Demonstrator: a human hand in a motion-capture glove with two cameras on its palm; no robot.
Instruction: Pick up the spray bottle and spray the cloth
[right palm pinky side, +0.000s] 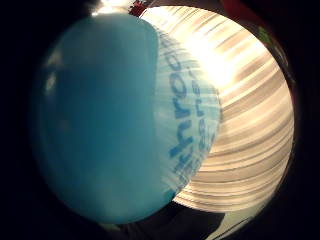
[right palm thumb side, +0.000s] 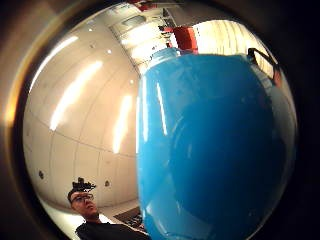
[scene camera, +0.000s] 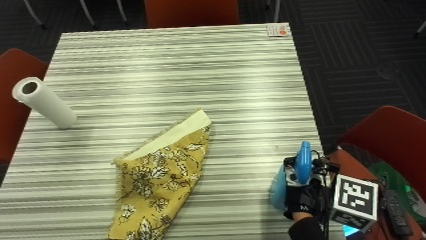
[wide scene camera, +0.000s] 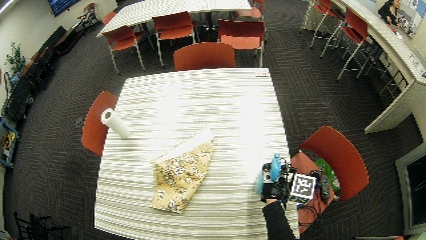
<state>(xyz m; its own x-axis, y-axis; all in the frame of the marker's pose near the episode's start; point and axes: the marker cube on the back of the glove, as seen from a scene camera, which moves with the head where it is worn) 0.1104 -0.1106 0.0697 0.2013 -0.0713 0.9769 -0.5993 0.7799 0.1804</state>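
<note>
We've got our black-gloved right hand (scene camera: 301, 199) wrapped around the blue plastic spray bottle (scene camera: 297, 172) at the striped tabletop (scene camera: 186, 75) edge; the grip's clenched on it, well apart from the yellow floral cloth (scene camera: 160, 185), probably ready to lift.

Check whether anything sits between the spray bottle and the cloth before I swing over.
Nothing visible does. The right hand holds the spray bottle at the table's edge; bare striped tabletop runs to the cloth.

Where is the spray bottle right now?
In the outside view, the spray bottle is at the table's right edge, gripped by the gloved right hand, right of the cloth.
</note>
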